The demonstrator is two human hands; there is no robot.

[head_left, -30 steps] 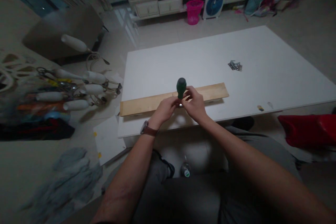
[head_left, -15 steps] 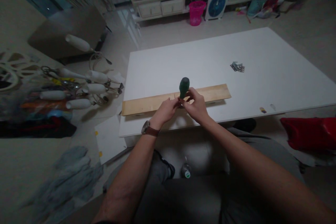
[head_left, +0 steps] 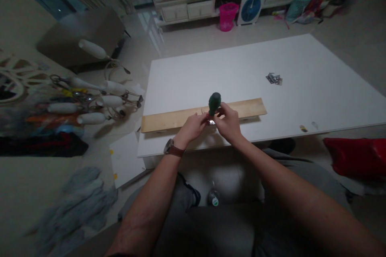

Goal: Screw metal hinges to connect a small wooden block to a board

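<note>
A screwdriver with a green handle and dark end (head_left: 214, 103) stands nearly upright over the front edge of a long wooden board (head_left: 169, 121). My right hand (head_left: 229, 123) has its fingers curled around the lower part of the handle; the shaft and tip are hidden. From the other side, my left hand (head_left: 194, 126) reaches in with fingers pinched together by the screwdriver's lower end. What they pinch is hidden. Between the hands shines a small metal piece (head_left: 212, 122) at the board's front edge. The board lies on a white panel (head_left: 235, 68).
Several metal brackets (head_left: 274, 78) lie in a pile on the panel's far right. White lamp-like parts with cables (head_left: 110, 100) stand to the left. A clear bottle (head_left: 213, 197) is on the floor below, and a red object (head_left: 356, 156) sits at right.
The view has shifted slightly. My right hand has opened a small gap from the left, so more of the shiny metal piece shows. The screwdriver stays upright in place.
</note>
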